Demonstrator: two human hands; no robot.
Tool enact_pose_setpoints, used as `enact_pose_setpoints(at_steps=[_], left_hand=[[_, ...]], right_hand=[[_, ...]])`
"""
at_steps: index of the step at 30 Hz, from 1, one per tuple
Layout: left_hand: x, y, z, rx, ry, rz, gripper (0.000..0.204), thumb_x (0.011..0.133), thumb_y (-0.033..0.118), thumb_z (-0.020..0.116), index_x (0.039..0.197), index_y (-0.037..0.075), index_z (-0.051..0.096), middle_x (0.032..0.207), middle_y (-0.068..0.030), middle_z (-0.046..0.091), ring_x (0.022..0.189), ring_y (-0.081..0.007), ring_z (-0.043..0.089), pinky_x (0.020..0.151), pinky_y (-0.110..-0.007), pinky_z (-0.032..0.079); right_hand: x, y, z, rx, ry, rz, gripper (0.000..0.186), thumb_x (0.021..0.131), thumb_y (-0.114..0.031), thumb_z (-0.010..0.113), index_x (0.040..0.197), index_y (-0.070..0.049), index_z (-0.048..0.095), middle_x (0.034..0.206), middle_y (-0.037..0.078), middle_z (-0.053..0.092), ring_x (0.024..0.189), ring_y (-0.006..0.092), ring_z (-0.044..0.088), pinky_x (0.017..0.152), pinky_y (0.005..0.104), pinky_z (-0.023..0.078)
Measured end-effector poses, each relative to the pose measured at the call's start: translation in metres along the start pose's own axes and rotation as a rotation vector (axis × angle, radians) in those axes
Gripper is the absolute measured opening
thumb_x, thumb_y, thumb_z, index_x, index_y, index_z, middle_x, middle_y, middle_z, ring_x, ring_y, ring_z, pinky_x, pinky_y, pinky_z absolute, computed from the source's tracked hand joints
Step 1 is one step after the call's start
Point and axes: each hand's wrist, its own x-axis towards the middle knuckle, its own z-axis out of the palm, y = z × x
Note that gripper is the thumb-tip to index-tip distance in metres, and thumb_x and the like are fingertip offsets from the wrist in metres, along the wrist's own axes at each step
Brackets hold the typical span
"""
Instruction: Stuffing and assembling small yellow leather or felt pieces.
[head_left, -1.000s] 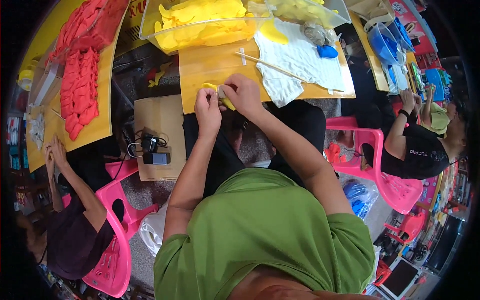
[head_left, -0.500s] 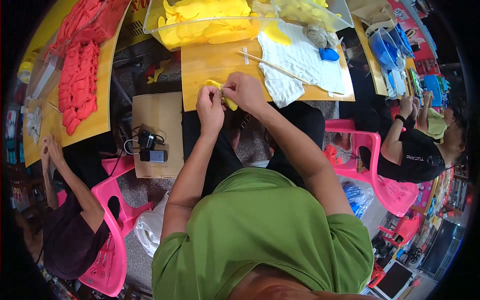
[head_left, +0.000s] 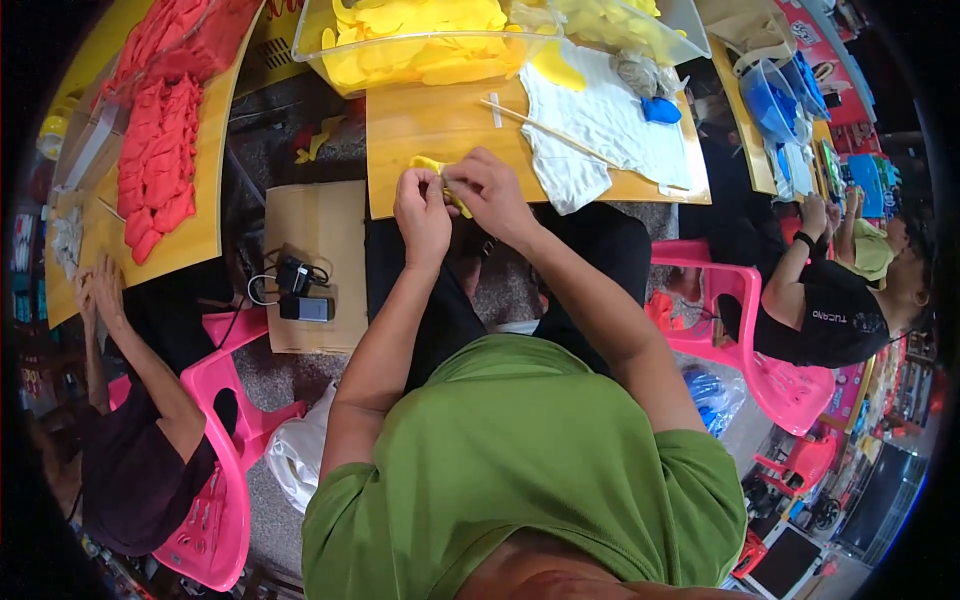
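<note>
Over the near edge of the wooden table (head_left: 410, 120), my two hands meet at a small, soft yellow piece (head_left: 425, 162). Fingers of my left hand (head_left: 424, 222) are closed on its near side. My right hand (head_left: 492, 200) pinches it from the right, knuckles up. Most of the piece is hidden by my fingers; one end pokes out beyond the left hand. To the right lies a white cloth (head_left: 570, 130) with a thin wooden stick (head_left: 550, 132) across it. A loose yellow piece (head_left: 558, 68) and a small blue piece (head_left: 660, 110) rest on the cloth.
Clear bins (head_left: 312, 58) of yellow pieces stand at the table's far side. Red pieces (head_left: 158, 170) cover the left table, where a co-worker (head_left: 150, 440) sits. Other people (head_left: 820, 310) sit at right. Pink chairs (head_left: 745, 310) flank me; a black adapter (head_left: 305, 308) lies on cardboard (head_left: 320, 220).
My right hand has shifted slightly to the right and its fingers have rearranged. Less of the yellow piece shows below my fingers. Both hands stay on it.
</note>
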Motion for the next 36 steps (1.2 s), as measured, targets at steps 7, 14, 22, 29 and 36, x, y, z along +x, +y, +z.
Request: enact_pose_setpoints(at_steps=[7, 14, 22, 29, 36], left_hand=[[0.002, 0.001, -0.003, -0.006, -0.016, -0.054, 0.008, 0.09, 0.004, 0.054, 0.084, 0.001, 0.049, 0.076, -0.0037, 0.052, 0.057, -0.0084, 0.052, 0.045, -0.022, 0.047], [0.004, 0.003, -0.001, 0.049, -0.012, -0.067, 0.008, 0.09, 0.005, 0.054, 0.085, 0.001, 0.051, 0.075, -0.0037, 0.053, 0.055, -0.0084, 0.053, 0.044, -0.022, 0.048], [0.003, -0.001, -0.001, -0.153, 0.013, -0.067, 0.005, 0.092, 0.005, 0.051, 0.089, 0.001, 0.05, 0.076, -0.0034, 0.053, 0.057, -0.0082, 0.054, 0.044, -0.022, 0.048], [0.004, -0.001, -0.008, -0.501, -0.008, -0.218, 0.008, 0.093, 0.012, 0.052, 0.089, 0.005, 0.053, 0.074, -0.0014, 0.055, 0.058, -0.0091, 0.053, 0.05, -0.022, 0.045], [0.007, 0.003, -0.018, -0.661, -0.06, -0.27, 0.008, 0.092, 0.014, 0.054, 0.091, 0.006, 0.055, 0.072, -0.0027, 0.056, 0.059, -0.0104, 0.052, 0.053, -0.022, 0.042]], right_hand=[[0.013, -0.007, -0.007, -0.52, -0.192, -0.238, 0.008, 0.073, -0.013, 0.064, 0.078, -0.008, 0.062, 0.08, 0.011, 0.057, 0.075, 0.0295, 0.058, 0.06, 0.0358, 0.047], [0.029, -0.001, 0.008, -0.412, -0.014, 0.236, 0.021, 0.068, -0.019, 0.07, 0.077, -0.003, 0.06, 0.078, 0.015, 0.062, 0.062, 0.0317, 0.06, 0.056, 0.0379, 0.047], [-0.007, -0.013, -0.005, -0.391, -0.04, 0.056, 0.027, 0.07, -0.021, 0.07, 0.083, 0.0, 0.059, 0.077, 0.013, 0.053, 0.074, 0.0302, 0.054, 0.062, 0.0384, 0.044], [-0.007, -0.011, -0.012, -0.361, -0.138, 0.022, 0.024, 0.072, -0.018, 0.068, 0.086, -0.002, 0.058, 0.08, 0.012, 0.053, 0.079, 0.0313, 0.054, 0.067, 0.0396, 0.044], [-0.009, -0.016, 0.003, -0.459, 0.016, -0.119, 0.03, 0.073, -0.014, 0.067, 0.097, -0.001, 0.054, 0.083, 0.015, 0.054, 0.082, 0.0338, 0.056, 0.069, 0.0403, 0.045]])
